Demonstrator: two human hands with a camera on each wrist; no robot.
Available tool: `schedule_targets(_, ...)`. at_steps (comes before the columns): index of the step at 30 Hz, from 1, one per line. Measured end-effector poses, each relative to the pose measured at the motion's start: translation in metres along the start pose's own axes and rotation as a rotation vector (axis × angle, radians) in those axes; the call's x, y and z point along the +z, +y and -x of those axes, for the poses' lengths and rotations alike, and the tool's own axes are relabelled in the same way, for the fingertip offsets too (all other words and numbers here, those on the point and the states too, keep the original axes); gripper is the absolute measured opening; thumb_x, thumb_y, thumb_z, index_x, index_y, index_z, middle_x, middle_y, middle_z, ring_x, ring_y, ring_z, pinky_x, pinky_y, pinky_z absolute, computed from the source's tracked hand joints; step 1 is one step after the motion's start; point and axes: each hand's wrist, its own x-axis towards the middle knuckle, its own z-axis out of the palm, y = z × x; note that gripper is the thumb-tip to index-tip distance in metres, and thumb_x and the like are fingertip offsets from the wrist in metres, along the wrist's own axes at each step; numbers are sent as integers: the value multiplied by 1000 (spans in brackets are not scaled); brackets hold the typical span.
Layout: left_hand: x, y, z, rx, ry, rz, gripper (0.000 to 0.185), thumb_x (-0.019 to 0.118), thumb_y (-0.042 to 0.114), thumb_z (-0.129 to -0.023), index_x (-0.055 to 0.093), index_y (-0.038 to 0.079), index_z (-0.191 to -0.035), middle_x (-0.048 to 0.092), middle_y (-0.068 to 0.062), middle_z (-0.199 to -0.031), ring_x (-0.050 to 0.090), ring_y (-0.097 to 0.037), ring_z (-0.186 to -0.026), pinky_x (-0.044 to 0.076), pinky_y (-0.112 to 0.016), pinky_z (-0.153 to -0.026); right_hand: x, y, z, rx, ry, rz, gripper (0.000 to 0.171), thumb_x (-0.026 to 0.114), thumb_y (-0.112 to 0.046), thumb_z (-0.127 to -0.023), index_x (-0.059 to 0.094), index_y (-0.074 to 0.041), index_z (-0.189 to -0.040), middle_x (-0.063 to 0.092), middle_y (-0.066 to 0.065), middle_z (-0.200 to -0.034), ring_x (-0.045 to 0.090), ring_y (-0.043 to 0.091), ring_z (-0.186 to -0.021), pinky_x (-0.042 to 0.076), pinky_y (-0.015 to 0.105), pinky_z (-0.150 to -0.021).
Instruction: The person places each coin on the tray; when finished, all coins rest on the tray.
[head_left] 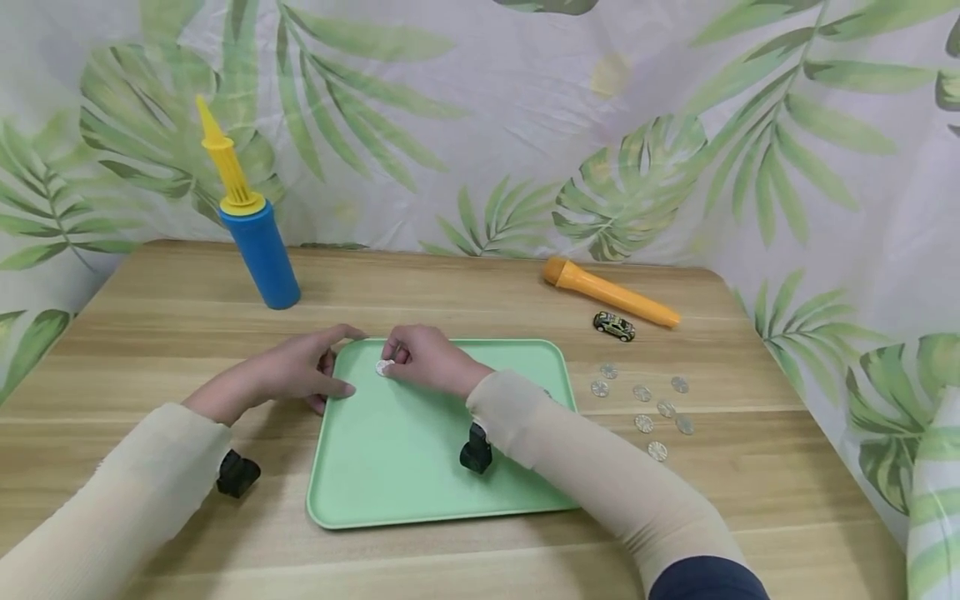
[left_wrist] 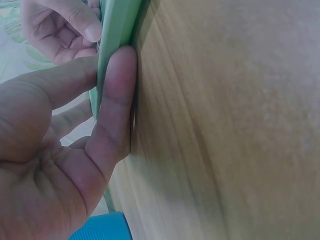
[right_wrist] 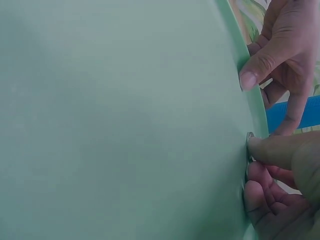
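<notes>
A light green tray (head_left: 390, 475) lies on the wooden table, and my left hand (head_left: 300, 367) grips its far left corner. In the left wrist view, thumb and fingers sit on either side of the tray rim (left_wrist: 115, 30). My right hand (head_left: 431, 362) is over the tray's far left part and pinches a silver coin (head_left: 383, 367). The right wrist view has that coin (right_wrist: 250, 136) at the fingertips, against the tray surface. A sliver of another coin (head_left: 547, 392) shows in the tray beside my right sleeve, which hides most of it.
Several silver coins (head_left: 643, 423) are scattered on the table right of the tray. Behind them are a toy car (head_left: 614, 326) and an orange toy microphone (head_left: 611, 292). A blue and yellow hand pump (head_left: 262, 254) stands at the back left. A leaf-patterned cloth (head_left: 510, 125) hangs behind the table.
</notes>
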Motion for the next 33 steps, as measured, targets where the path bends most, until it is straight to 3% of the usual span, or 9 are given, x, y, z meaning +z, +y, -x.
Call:
schedule_targets(7, 2, -1, 0, 6, 8, 6, 80, 77, 12, -96, 30, 5, -160, 54, -10, -83, 64, -19, -66, 62, -30, -62, 1, -1, 1, -4, 3, 31, 16, 70, -20, -102, 70, -6, -109, 63, 0, -92, 53, 6, -79, 43, 14, -69)
schedule_targets(19, 3, 1, 2, 1, 25, 6, 80, 77, 12, -95, 31, 4, -161, 53, -10, -83, 62, -19, -67, 63, -30, -62, -4, 8, 5, -37, 1, -31, 14, 67, -20, -104, 71, -7, -108, 69, 1, -96, 53, 6, -81, 44, 14, -72)
schedule_targets(27, 3, 1, 3, -12, 28, 12, 81, 76, 12, -96, 30, 4, -161, 54, -10, -85, 63, -19, -67, 62, -29, -62, -28, 20, 24, -48, -22, 0, 18, 62, -17, -106, 70, -6, -117, 70, 7, -104, 57, 10, -89, 48, 14, -77)
schedule_targets(33, 5, 2, 4, -7, 33, 12, 79, 75, 9, -95, 31, 5, -161, 53, -10, -84, 62, -19, -67, 62, -30, -62, -51, 42, 50, -42, 34, -13, 19, 64, -15, -105, 69, -3, -119, 70, 8, -104, 61, 13, -91, 52, 19, -80)
